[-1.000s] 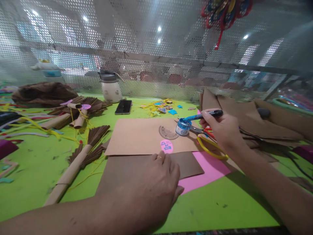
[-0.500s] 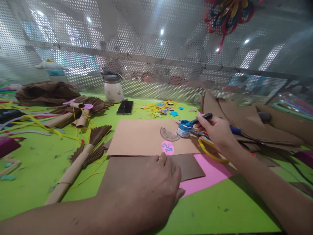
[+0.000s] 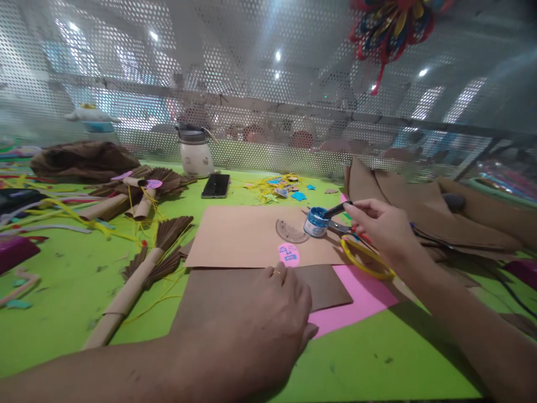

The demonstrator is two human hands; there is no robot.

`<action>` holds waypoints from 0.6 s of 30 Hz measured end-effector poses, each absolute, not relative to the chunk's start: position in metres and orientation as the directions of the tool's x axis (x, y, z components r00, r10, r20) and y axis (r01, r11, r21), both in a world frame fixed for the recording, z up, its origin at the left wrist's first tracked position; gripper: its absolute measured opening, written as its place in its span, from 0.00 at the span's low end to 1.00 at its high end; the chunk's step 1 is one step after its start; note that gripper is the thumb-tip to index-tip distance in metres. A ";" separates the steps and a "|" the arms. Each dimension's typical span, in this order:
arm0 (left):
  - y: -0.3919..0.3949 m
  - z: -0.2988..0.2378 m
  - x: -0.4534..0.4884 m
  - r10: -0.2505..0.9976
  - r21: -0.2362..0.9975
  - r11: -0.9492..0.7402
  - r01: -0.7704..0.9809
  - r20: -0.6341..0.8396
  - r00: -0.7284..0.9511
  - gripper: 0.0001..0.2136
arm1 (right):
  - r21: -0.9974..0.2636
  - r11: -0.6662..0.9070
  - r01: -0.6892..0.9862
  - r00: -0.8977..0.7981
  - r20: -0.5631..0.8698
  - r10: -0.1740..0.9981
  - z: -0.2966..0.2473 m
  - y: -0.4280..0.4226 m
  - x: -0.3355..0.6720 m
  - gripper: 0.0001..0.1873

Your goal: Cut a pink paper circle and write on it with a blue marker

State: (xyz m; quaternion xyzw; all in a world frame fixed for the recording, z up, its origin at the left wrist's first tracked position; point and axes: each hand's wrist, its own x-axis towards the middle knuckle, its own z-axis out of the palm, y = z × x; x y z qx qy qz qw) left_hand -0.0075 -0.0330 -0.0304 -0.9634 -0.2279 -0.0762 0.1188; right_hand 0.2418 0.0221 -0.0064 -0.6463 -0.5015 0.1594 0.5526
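Observation:
In my right hand point(image 3: 380, 226) I pinch a black pen-shaped stick point(image 3: 335, 210); its far end is inside the mouth of an open jar of blue paint point(image 3: 316, 225). My left hand point(image 3: 272, 319) lies low over a dark brown sheet, fingers bent. Its fingertips press the lower edge of a pink paper circle point(image 3: 288, 253) with blue strokes on it. That circle lies on a light brown card point(image 3: 235, 238). Beside the jar are a clear protractor point(image 3: 289, 230) and scissors point(image 3: 339, 226), partly hidden. A yellow ring-shaped item point(image 3: 361, 262) sits below my right hand.
Brown paper tubes with pleated fans point(image 3: 134, 280) lie at left. A phone point(image 3: 216, 186) and a white jar point(image 3: 196, 155) stand farther back, near blue stars with yellow string point(image 3: 281, 187). Brown paper sheets point(image 3: 398, 196) pile up at right; a perforated screen point(image 3: 260, 112) closes off the back.
My right hand has shifted slightly right and lower, and its grip on the black stick is now nearer the stick's end. My left hand stays in place on the circle.

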 end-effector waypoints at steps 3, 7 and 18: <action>-0.033 -0.030 -0.007 0.419 -0.188 -0.871 0.455 0.201 0.886 0.16 | -0.838 0.172 0.517 0.382 0.406 0.830 -0.002 0.006 0.231 0.16; -0.033 -0.029 -0.006 0.430 -0.181 -0.868 0.462 0.193 0.882 0.16 | -0.767 0.212 0.606 0.207 0.409 0.889 -0.014 -0.001 0.216 0.17; -0.035 -0.032 -0.006 0.494 -0.158 -0.832 0.532 0.224 0.840 0.18 | -0.267 0.339 0.902 -0.278 0.243 0.929 -0.024 0.000 0.191 0.13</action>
